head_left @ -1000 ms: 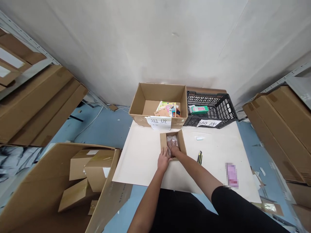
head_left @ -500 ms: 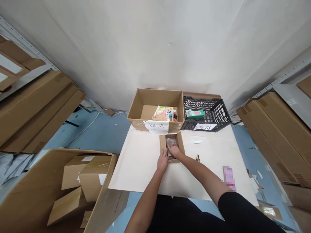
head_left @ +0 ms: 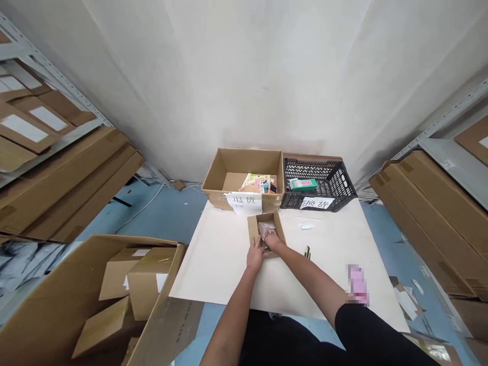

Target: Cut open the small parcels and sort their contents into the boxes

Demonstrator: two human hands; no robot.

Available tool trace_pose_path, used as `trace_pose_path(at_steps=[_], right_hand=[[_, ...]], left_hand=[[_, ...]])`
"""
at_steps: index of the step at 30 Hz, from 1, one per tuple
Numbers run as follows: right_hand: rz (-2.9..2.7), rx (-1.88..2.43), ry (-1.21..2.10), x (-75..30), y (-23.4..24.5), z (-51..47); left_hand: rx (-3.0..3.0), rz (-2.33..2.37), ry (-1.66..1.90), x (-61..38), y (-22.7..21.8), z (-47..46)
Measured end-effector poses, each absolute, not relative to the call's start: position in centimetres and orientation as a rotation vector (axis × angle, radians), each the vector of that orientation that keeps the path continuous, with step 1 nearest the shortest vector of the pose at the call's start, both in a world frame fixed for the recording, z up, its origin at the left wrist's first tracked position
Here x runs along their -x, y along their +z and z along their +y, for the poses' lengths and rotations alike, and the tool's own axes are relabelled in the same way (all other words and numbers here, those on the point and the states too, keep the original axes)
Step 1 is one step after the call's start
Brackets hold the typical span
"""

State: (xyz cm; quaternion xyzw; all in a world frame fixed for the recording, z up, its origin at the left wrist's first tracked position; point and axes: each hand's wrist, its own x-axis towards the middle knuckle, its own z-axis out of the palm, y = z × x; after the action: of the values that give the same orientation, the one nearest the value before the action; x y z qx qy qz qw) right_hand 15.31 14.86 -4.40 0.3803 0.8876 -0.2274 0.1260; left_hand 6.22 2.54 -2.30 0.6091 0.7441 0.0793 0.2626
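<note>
A small open cardboard box [head_left: 281, 231] sits on the white table in front of me. Inside it lies a pinkish item in clear plastic wrap [head_left: 267, 227]; its kind cannot be made out. My right hand [head_left: 272, 241] reaches into the box with its fingers closed on the near part of this wrapped item, and the fingertips are partly hidden. At the box's near left corner, my left hand [head_left: 255, 255] grips the edge, its fingers over the side flap.
Behind stand a large cardboard box [head_left: 215, 197] with booklets and a black plastic crate [head_left: 328, 204] holding a green box [head_left: 305, 184]. A utility knife [head_left: 307, 252] and a pixelated pink object [head_left: 357, 284] lie to the right. At lower left, a big carton [head_left: 41, 305] holds several boxes.
My right hand has drawn slightly back toward me, and its fingers have closed on the wrapped item, more of which now shows. My left hand stays at the box. The view has shifted slightly.
</note>
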Motion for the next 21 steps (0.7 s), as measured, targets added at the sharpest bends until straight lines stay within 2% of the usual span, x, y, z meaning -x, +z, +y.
trace_pose_path(at_steps=[13, 17, 21], right_hand=[[2.942, -1.388, -0.495, -21.3, 5.8, 15.4], [3.093, -1.481, -0.461, -24.2, 4.5, 13.8], [2.803, -1.401, -0.644, -25.3, -0.1, 11.0]], left_hand=[[-1.599, 2.135, 0.136, -3.8, -1.4, 2.4], [-1.622, 2.155, 0.263, 0.9, -1.0, -0.6], [-1.683, 2.187, 0.327, 5.6, 0.5, -3.9]])
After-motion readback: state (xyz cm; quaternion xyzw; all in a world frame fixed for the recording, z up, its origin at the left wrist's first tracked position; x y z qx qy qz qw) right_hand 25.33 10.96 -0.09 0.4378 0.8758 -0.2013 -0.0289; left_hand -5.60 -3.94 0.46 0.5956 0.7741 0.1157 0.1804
